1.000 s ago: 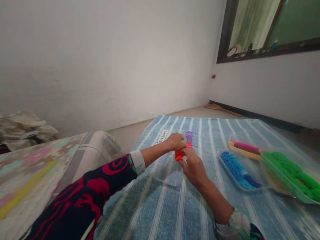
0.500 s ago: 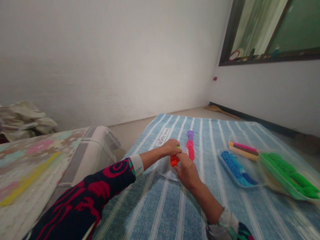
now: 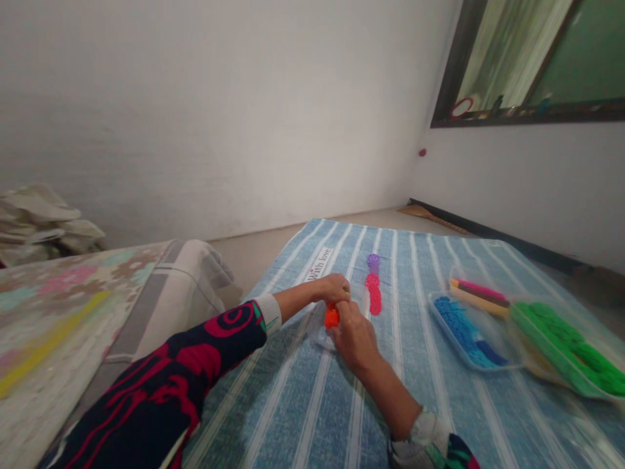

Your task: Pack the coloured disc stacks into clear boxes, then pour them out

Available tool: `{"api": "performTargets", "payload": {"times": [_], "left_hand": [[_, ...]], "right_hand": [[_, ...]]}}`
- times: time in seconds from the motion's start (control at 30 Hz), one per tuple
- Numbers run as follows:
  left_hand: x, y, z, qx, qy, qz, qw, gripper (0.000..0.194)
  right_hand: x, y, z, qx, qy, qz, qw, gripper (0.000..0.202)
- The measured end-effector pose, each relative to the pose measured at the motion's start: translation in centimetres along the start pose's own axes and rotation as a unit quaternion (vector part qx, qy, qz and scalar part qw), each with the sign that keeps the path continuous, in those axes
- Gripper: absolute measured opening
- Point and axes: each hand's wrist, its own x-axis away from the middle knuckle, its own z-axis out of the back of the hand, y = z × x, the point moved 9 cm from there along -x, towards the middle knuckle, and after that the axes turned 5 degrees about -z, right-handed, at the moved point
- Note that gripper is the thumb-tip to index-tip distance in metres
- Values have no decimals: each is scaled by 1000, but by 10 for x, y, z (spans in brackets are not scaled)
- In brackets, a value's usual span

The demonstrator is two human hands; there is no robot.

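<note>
A bright orange textured piece (image 3: 332, 317), perhaps a bundle of yarn or small bands, is at the fingers of my right hand (image 3: 357, 335), which are closed on it. My left hand (image 3: 334, 287) is pinched shut just above, touching the right fingertips; a small yellowish-green bit shows at its fingers, too small to name. Below both hands stands a clear plastic container (image 3: 319, 339), partly hidden by them. Beyond my right hand, a pink-red textured strip (image 3: 374, 296) and a purple one (image 3: 374, 262) lie end to end on the striped cloth (image 3: 293, 391).
To the right stand clear trays with blue pieces (image 3: 461, 329) and green pieces (image 3: 566, 345), and one behind with pink and tan strips (image 3: 481, 292). A flowered surface (image 3: 73, 280) is at the left. A wall (image 3: 244, 117) rises behind the table.
My right hand and the orange piece have shifted a little to the left. My left hand stays nearly in place, and less of the green bit at its fingers shows.
</note>
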Motion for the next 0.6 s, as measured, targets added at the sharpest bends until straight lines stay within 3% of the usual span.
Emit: {"api": "performTargets", "payload": {"times": [0.3, 0.6], "left_hand": [[-9, 16, -8, -113, -65, -45, 990, 21], [-2, 15, -8, -233, -27, -44, 971, 18]], "right_hand": [[-2, -2, -16, 41, -67, -9, 997, 34], [-5, -1, -24, 57, -92, 17, 994, 26]]}}
